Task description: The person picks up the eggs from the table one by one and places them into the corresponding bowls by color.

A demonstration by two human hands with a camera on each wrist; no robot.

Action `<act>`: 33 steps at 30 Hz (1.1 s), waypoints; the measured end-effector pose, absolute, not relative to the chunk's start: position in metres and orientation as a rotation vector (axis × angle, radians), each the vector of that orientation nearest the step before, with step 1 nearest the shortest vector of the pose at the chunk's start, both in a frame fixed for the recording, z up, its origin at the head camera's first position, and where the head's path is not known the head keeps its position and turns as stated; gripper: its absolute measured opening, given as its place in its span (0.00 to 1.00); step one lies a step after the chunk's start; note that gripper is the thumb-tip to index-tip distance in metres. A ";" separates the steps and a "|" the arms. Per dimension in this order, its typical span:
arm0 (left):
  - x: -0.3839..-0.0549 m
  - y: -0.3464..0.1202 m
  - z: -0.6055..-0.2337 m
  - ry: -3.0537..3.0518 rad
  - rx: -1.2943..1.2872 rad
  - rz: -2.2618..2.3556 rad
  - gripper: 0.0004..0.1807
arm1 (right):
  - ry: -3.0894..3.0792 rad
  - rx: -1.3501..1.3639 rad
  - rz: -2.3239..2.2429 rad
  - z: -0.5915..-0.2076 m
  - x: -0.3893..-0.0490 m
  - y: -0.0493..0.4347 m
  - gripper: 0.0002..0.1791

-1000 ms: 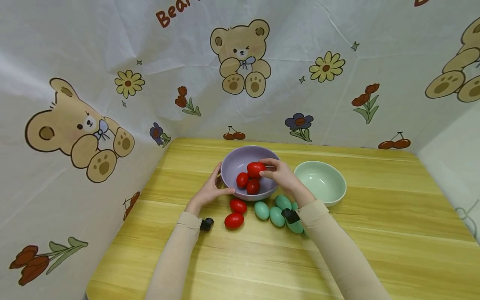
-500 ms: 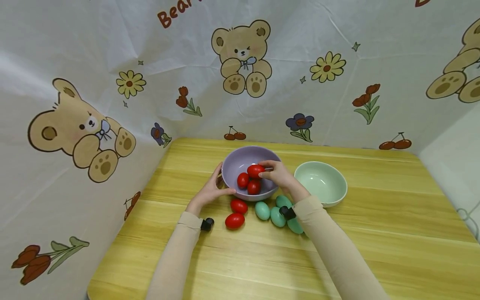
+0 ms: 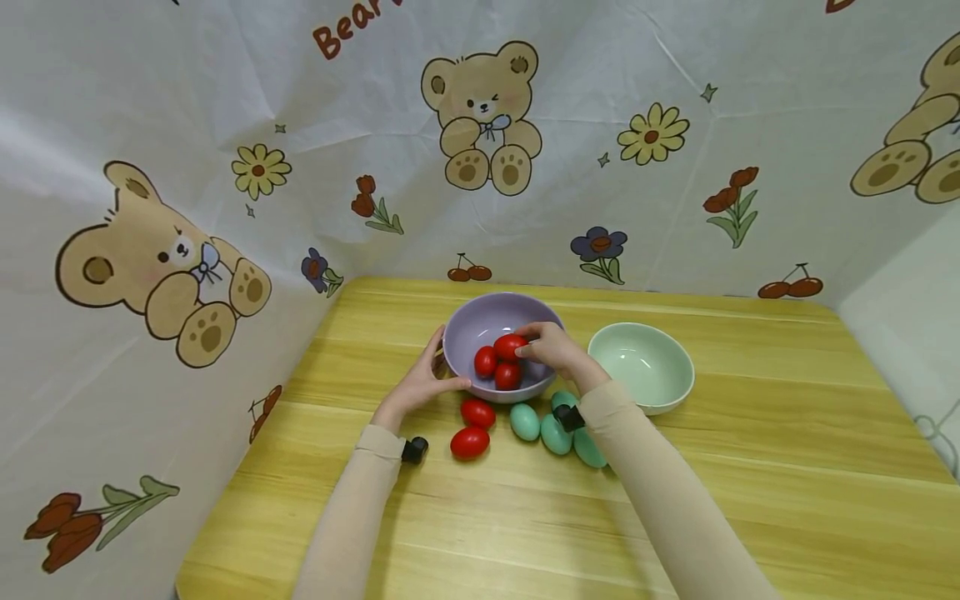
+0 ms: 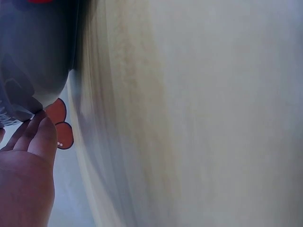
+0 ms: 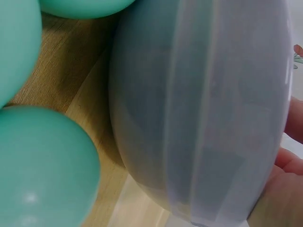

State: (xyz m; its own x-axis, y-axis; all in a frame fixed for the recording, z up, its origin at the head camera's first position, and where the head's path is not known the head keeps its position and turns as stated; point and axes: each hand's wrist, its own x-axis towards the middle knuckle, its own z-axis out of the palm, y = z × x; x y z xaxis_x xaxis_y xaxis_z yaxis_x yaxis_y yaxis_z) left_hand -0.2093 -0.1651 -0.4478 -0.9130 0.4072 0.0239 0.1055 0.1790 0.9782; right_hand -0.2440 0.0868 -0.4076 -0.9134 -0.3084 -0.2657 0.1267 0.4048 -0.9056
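Note:
A purple bowl (image 3: 474, 321) stands on the table with red eggs inside it. My left hand (image 3: 415, 387) holds the bowl at its left side, thumb at the front rim; in the left wrist view its fingertips touch the outer wall. Inside the bowl, my right hand (image 3: 555, 350) pinches a red egg (image 3: 507, 347), which sits against two other red eggs (image 3: 507, 376). The right wrist view shows the bowl's outer wall (image 5: 189, 104) with part of the right hand behind its rim. Two more red eggs (image 3: 469, 443) lie on the table before the bowl.
Several green eggs (image 3: 525, 422) lie in front of the purple bowl, some partly hidden under the right forearm. To the right stands a pale green bowl (image 3: 652, 375). A cloth printed with bears (image 3: 300, 83) hangs behind the wooden table (image 3: 787, 417) and along its left side.
My right hand has moved slightly down and to the left into the purple bowl, lowering the red egg towards the other two. The left hand stays at the bowl's side.

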 end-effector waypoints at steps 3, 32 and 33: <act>-0.210 -0.166 -0.449 2.213 0.494 1.802 0.58 | 2.274 -0.143 -1.528 -0.410 -0.246 0.086 0.23; -0.208 -0.165 -0.448 2.208 0.519 1.816 0.57 | 2.517 -0.084 -1.252 -0.417 -0.251 0.070 0.22; -0.208 -0.165 -0.448 2.208 0.518 1.815 0.57 | 2.530 -0.087 -1.231 -0.418 -0.251 0.070 0.22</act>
